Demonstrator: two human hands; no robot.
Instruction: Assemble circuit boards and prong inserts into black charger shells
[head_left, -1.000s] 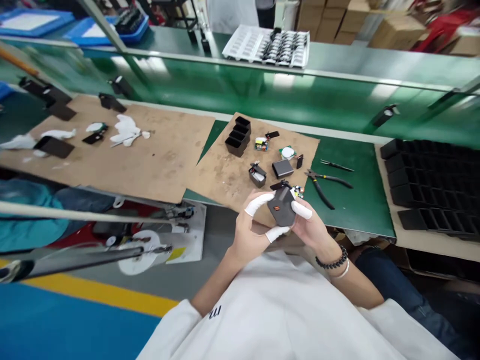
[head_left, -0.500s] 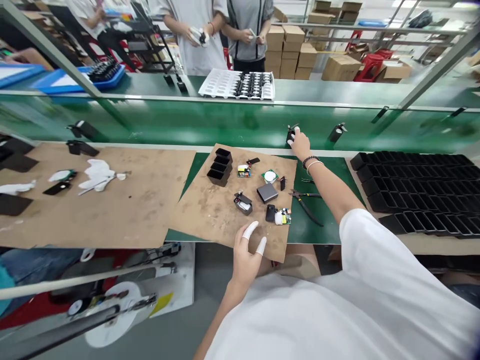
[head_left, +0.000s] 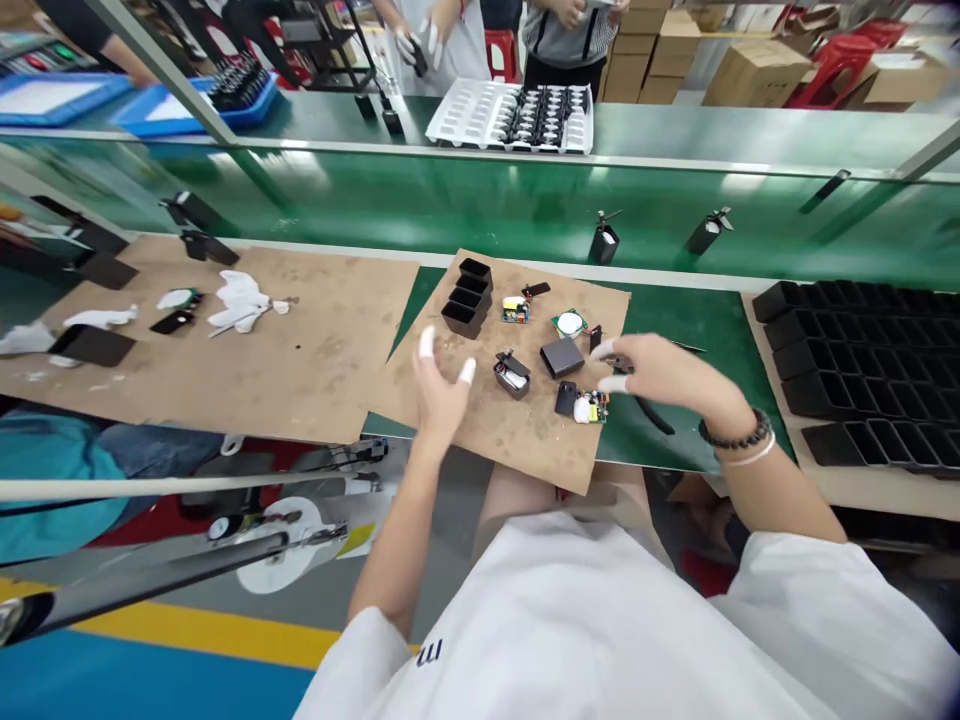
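My left hand (head_left: 440, 390), white covers on thumb and forefinger, is raised with its fingers apart and nothing in it. Just beyond it stand joined black cases (head_left: 465, 318) on the brown cardboard (head_left: 517, 450). My right hand (head_left: 649, 372), also with covered fingertips, hovers open near the cardboard's right edge, partly over the pliers (head_left: 655, 415). Between the hands lie a black case with a white part inside (head_left: 512, 376), a dark grey box (head_left: 562, 357) and a circuit board with a yellow part (head_left: 591, 407). Behind are a round white piece on a green board (head_left: 570, 323) and another small board (head_left: 515, 309).
Rows of black cases (head_left: 862, 380) fill the right side. Two black units, one left (head_left: 604, 240) and one right (head_left: 708, 232), lean on the green ledge. A white tray (head_left: 469, 110) stands beyond, near two people. A white glove (head_left: 241, 300) lies left.
My right hand has let go of the black unit on the ledge and come back toward me over the cardboard's edge. My left hand has moved left and forward. The view has shifted.
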